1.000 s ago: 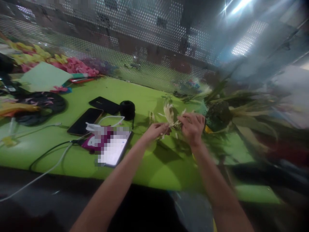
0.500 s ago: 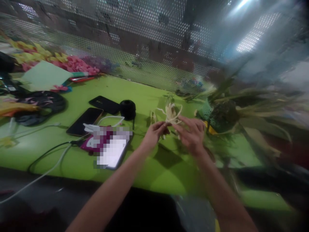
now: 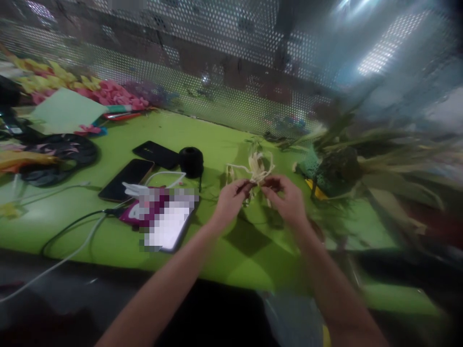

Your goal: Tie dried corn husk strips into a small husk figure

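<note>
Between my hands, above the green table [image 3: 217,137], is a bundle of pale straw-coloured strips [image 3: 257,168], with loops and loose ends standing up and a few hanging below. My left hand [image 3: 232,200] pinches its lower left side with thumb and fingers. From the right, my right hand [image 3: 285,196] pinches the bundle at about the same height, its fingers curled inward. The fingertips of both hands nearly meet and partly hide the base of the strips.
To the left lie black phones [image 3: 127,180], a black spool [image 3: 191,162], a purple pack [image 3: 142,212], a lit phone [image 3: 170,231] and cables. Pink and yellow paper flowers [image 3: 115,94] are at the back left. At right sits a green pot-like holder [image 3: 307,164] with long leaves.
My right hand's fingers, extended beside the bundle before, have curled in and now pinch it. The strips have turned slightly, one now reaching out to the left.
</note>
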Available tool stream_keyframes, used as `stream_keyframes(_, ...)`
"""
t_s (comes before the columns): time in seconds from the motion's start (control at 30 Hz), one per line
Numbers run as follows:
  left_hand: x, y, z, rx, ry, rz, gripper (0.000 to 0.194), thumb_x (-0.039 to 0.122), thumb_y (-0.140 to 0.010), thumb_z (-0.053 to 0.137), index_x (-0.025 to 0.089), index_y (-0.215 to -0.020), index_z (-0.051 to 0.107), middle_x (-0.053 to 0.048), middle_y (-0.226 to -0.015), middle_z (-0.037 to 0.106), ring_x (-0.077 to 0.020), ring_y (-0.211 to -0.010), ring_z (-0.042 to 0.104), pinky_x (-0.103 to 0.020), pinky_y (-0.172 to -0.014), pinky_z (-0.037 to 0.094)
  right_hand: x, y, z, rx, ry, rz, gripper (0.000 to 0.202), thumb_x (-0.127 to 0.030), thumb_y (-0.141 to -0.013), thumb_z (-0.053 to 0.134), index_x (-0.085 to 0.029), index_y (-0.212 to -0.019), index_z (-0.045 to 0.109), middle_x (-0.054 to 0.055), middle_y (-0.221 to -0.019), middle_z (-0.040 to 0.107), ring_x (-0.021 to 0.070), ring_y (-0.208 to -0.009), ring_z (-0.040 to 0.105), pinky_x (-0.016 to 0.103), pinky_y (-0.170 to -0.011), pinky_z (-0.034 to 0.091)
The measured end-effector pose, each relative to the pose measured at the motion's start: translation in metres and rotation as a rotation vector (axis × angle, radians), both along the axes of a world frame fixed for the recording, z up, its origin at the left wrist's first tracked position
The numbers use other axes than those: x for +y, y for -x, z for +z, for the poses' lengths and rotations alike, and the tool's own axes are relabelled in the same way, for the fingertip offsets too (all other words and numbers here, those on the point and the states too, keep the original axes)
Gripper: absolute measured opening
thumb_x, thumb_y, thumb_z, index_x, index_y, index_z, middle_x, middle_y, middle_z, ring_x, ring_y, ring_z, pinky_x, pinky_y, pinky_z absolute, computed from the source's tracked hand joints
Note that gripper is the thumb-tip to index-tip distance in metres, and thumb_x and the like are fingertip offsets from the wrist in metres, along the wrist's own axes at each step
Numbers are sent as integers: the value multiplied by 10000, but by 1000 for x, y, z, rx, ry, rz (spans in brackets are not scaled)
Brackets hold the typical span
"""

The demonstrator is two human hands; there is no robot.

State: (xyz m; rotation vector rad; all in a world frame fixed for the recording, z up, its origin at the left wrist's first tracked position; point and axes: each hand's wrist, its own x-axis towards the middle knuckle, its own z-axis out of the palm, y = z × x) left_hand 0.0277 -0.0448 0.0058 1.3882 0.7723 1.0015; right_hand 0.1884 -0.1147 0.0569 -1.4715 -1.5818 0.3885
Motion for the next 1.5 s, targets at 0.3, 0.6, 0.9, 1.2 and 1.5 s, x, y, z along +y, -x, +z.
stream_keyframes(0.3,-3,-2,-2,193,-249,6,195,294,-923,528,173,-869,672,-20,-771,639,-131,-676,505,-261,-622,377,11,10,-9,561,99,-58,289,-425,-708,801,-203,-842,673,1,-786,672,101,-604,551,224,-520,482)
stream_keyframes(0.6,-6,-2,0,217,-343,-16,213,297,-936,518,174,-838,660,-22,-791,636,-142,-721,527,-266,-666,375,11,5,-10,545,122,-130,243,-386,-710,805,-185,-741,671,-6,-704,657,95,-550,509,228,-495,405)
stream_keyframes(0.9,-8,-5,-4,10,-129,-47,137,283,-856,642,170,-821,713,-56,-864,688,-168,-789,586,-297,-751,452,-4,28,-12,-94,-227,-78,61,-236,-859,701,-215,-803,715,45,-869,649,178,-802,605,305,-657,535)
stream_keyframes(1.2,-3,-3,-4,-186,177,-208,279,413,-849,670,189,-1002,737,-44,-896,674,-133,-762,549,-267,-722,447,-9,17,5,153,-98,175,321,-475,-970,514,-245,-982,737,60,-985,718,210,-915,665,374,-781,544)
stream_keyframes(1.5,-5,-5,-1,-95,86,-240,280,400,-888,619,193,-1046,720,-29,-856,630,-118,-723,497,-239,-659,410,-3,11,3,-17,-175,-64,54,-219,-854,707,-220,-891,746,31,-880,725,163,-803,663,282,-698,514)
